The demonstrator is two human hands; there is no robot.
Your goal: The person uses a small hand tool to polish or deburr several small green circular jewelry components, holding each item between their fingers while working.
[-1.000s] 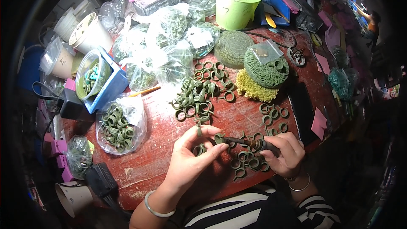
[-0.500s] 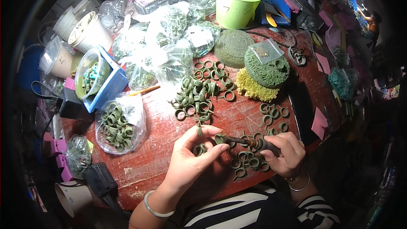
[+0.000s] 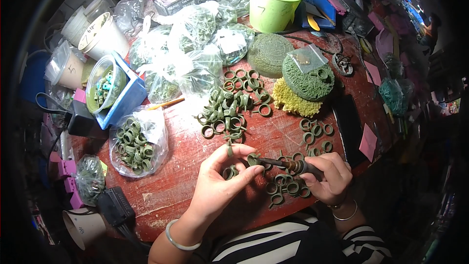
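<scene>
My left hand (image 3: 220, 181) pinches a green wax ring (image 3: 252, 160) between thumb and fingertips. Another green ring shows at its raised forefinger, and more lie by its palm. My right hand (image 3: 332, 178) is closed round the dark handle of a soldering-iron-like tool (image 3: 295, 167). The tool's thin metal tip points left and meets the held ring or lies very close to it. Below the tool sits a small group of green rings (image 3: 291, 187). Beyond my left hand is a larger heap of them (image 3: 225, 110).
A clear bag of rings (image 3: 161, 139) lies left on the red table (image 3: 181, 190). Clear bags (image 3: 195, 71) crowd the back, near a lime-green bucket (image 3: 275, 12). Round green pads (image 3: 309, 80) and a dark phone-like slab (image 3: 348, 129) stand right. A blue tray (image 3: 128, 99) is at left.
</scene>
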